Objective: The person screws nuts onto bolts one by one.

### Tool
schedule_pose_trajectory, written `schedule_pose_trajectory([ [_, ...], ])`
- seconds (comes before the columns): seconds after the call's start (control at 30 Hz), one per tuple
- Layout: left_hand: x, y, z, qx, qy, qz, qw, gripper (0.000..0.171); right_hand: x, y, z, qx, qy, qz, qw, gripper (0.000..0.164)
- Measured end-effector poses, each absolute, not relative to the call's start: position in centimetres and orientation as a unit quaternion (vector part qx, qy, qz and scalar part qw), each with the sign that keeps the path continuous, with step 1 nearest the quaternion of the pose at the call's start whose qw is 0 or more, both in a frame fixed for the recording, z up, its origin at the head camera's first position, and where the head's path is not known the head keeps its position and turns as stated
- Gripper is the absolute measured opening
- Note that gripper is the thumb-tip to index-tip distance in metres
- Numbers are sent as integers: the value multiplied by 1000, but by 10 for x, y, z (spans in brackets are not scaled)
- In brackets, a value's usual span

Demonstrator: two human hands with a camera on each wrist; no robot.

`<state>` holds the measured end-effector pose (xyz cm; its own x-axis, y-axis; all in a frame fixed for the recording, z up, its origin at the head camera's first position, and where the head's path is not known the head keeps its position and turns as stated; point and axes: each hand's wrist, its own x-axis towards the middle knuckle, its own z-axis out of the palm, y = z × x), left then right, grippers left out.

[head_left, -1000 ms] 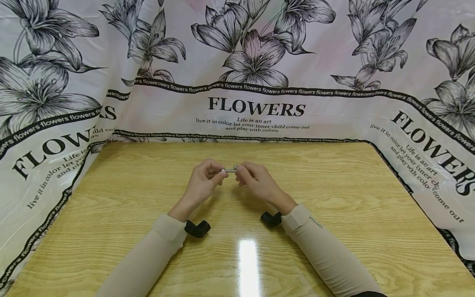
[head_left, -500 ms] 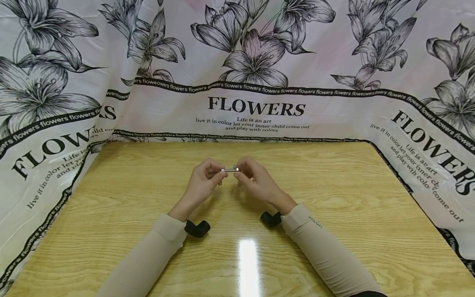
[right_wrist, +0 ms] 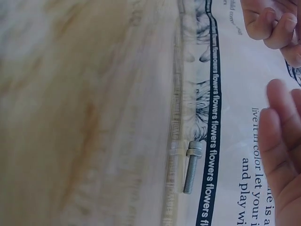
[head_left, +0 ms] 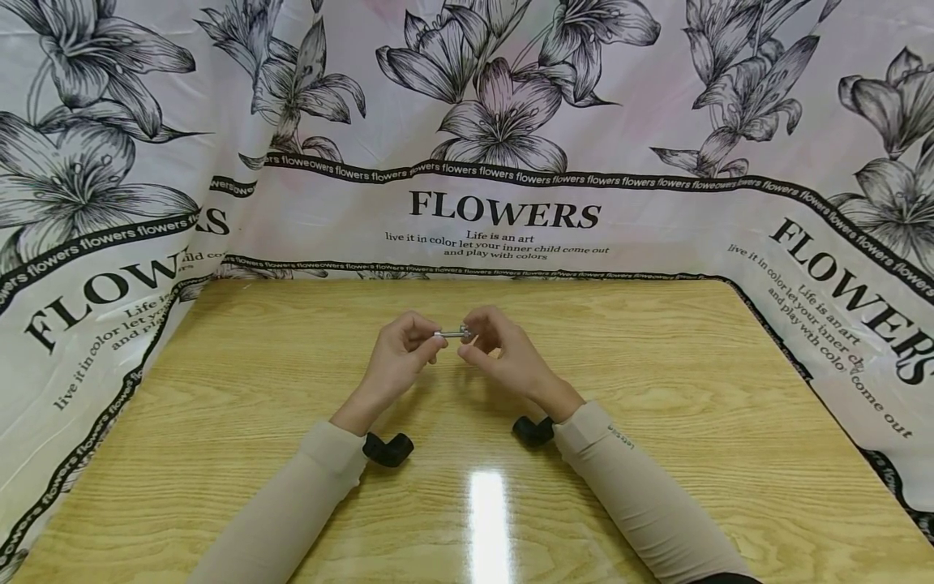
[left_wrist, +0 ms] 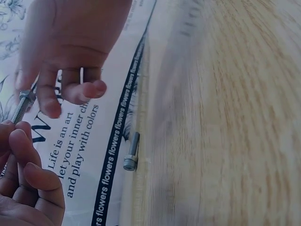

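My left hand [head_left: 401,353] pinches one end of a metal bolt [head_left: 452,334] between thumb and fingers, holding it roughly level above the table. In the left wrist view a hex nut [left_wrist: 28,95] sits at the bolt's other end, by my right hand [left_wrist: 75,52]. The right hand [head_left: 507,349] is around that end, its thumb and forefinger spread apart in the head view. A second bolt [right_wrist: 190,172], with a nut close to its round head, is on the table; the left wrist view shows this bolt [left_wrist: 134,149] too. The held bolt is out of the right wrist view.
A wood-grain table [head_left: 657,487] lies under both hands. White flower-print cloth [head_left: 503,219] rises along its back and sides. Black curved pieces [head_left: 388,450] stick out at both wrists, and a bright light reflection [head_left: 489,519] shows near the front.
The right thumb and forefinger have parted from the bolt's end, which they covered a second ago and which now shows between them. My left hand has kept its place and grip.
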<state>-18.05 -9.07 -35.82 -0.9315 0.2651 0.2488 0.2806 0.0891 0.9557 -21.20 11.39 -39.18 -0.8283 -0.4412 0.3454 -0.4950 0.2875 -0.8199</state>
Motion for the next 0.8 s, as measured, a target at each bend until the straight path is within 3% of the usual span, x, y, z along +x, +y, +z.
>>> schedule_pose_trajectory([
  [0.27,-187,-91,-369,-176,-735,-655,3,14,-211,112,-390,295,-804,515,40,9],
  [0.47,-196,-91,-384,-180,-735,-653,9,14,-214,114,-392,294,-802,519,29,27],
  [0.6,-196,-92,-384,-182,-733,-655,11,16,-213,114,-393,290,-802,522,29,18],
  [0.8,-197,-92,-384,-185,-733,-654,14,16,-212,114,-391,309,-791,526,42,22],
])
